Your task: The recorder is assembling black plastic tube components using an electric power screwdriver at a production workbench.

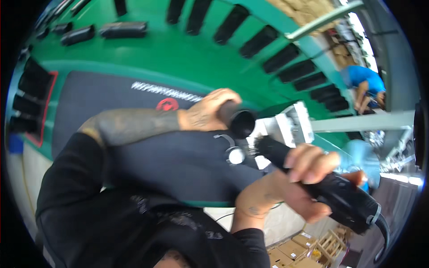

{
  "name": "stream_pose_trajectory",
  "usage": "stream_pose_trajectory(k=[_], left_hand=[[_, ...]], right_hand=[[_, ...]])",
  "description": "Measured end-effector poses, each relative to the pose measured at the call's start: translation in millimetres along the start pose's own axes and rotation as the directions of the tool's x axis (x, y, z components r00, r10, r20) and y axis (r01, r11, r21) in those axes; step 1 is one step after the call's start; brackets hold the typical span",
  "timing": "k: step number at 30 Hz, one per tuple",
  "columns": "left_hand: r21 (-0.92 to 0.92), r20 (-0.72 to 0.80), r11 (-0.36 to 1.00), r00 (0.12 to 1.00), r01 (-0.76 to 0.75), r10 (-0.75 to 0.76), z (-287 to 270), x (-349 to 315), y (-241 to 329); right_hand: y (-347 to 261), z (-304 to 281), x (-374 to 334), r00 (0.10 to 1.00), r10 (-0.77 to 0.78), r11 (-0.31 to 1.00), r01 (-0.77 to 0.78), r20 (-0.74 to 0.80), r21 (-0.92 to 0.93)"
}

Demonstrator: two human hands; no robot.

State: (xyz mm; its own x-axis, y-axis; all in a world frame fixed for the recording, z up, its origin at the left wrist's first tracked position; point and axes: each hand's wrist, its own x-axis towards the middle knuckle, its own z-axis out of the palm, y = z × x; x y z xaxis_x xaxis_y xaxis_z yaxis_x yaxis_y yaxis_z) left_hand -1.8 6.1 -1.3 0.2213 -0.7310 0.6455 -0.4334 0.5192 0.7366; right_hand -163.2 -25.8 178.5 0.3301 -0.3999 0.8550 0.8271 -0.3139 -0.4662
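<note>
My left hand (210,109) is wrapped round a black cylindrical tube (244,123), whose dark open end faces toward the right. My right hand (308,176) grips a black corded hand-held power tool (351,201), its cord trailing off at the lower right. The tool's narrow front end points up and left, close to the tube; whether they touch I cannot tell. Just beyond both hands stands a blurred white and silver apparatus (290,127). A small round white disc (235,155) shows below the tube's mouth.
Several black cylinders (230,24) lie in a curved row on the green tabletop (178,58). More stand at the left beside a red edge (48,109). A dark mat (174,165) lies under my arms. A co-worker in blue (368,80) is at far right; cardboard boxes (292,250) sit below.
</note>
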Motion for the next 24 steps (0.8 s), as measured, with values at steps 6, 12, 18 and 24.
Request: stream_pose_trajectory(k=[6,12,18,24], left_hand=[[0.053,0.002,0.997,0.999,-0.053,0.053,-3.4,-1.4,3.0],[0.110,0.016,0.993,0.999,-0.044,0.043,-8.5,-6.8,0.4],[0.050,0.025,0.997,0.998,-0.065,0.064,-0.7,3.6,3.5],[-0.055,-0.024,0.998,1.000,0.011,-0.012,5.2,5.0,-0.8]], right_hand=[[2.5,4.9,1.1,0.997,-0.003,0.997,0.009,0.077,-0.083],[8.4,0.6,1.5,0.988,0.006,1.000,-0.001,0.152,-0.031],[3.9,0.4,3.1,0.991,0.013,0.994,0.002,0.137,-0.105],[2.2,-2.6,-1.4,0.985,0.072,0.983,-0.044,0.155,-0.178]])
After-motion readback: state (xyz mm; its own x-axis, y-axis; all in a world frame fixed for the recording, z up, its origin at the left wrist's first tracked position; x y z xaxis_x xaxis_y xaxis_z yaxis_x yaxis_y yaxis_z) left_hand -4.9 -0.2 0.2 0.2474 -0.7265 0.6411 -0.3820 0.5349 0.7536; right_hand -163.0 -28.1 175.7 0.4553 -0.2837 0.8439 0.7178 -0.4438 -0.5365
